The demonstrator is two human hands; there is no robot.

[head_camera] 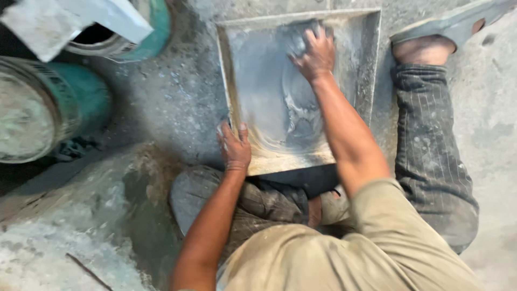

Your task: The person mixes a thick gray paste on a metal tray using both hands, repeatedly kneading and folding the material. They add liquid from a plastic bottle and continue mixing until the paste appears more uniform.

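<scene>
A square, shallow grey tray-like mould point(366, 59) lies on the ground in front of me, its inside smeared with wet grey streaks. My right hand point(315, 54) presses a dark grey wad of cloth or sponge point(295, 40) against the far inner part of the mould. My left hand point(234, 146) grips the mould's near left edge, fingers curled over the rim. My knees and striped trousers point(431, 161) flank the mould, and my right foot in a sandal point(447, 27) rests beside its far right corner.
Two teal buckets stand at the left: one point(48, 108) filled with pale grey slurry, another point(145, 32) behind it with a pale flat board point(75, 21) across it. A heap of grey cement powder point(70, 226) lies at lower left. The ground is rough concrete.
</scene>
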